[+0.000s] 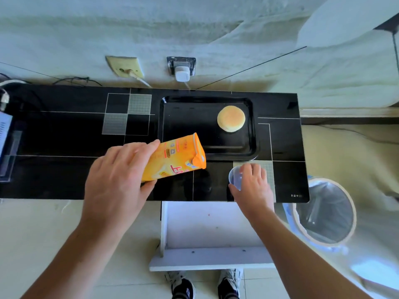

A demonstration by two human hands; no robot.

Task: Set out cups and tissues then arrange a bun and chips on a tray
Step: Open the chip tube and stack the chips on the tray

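Observation:
A round pale bun (231, 121) lies in the far right part of a black tray (185, 126) on the black glass table (64, 137). My left hand (118, 175) grips an orange chips bag (177, 157), held tilted above the table at the tray's near left corner. My right hand (251, 184) wraps around a clear plastic cup (235, 176) standing on the table near its front edge, just in front of the tray. No tissues are in view.
A white open drawer or shelf (207, 234) juts out below the table front. A lined waste bin (323, 212) stands on the floor to the right. Wall sockets with plugs (181, 67) sit behind the table. A device (6, 143) rests at the left edge.

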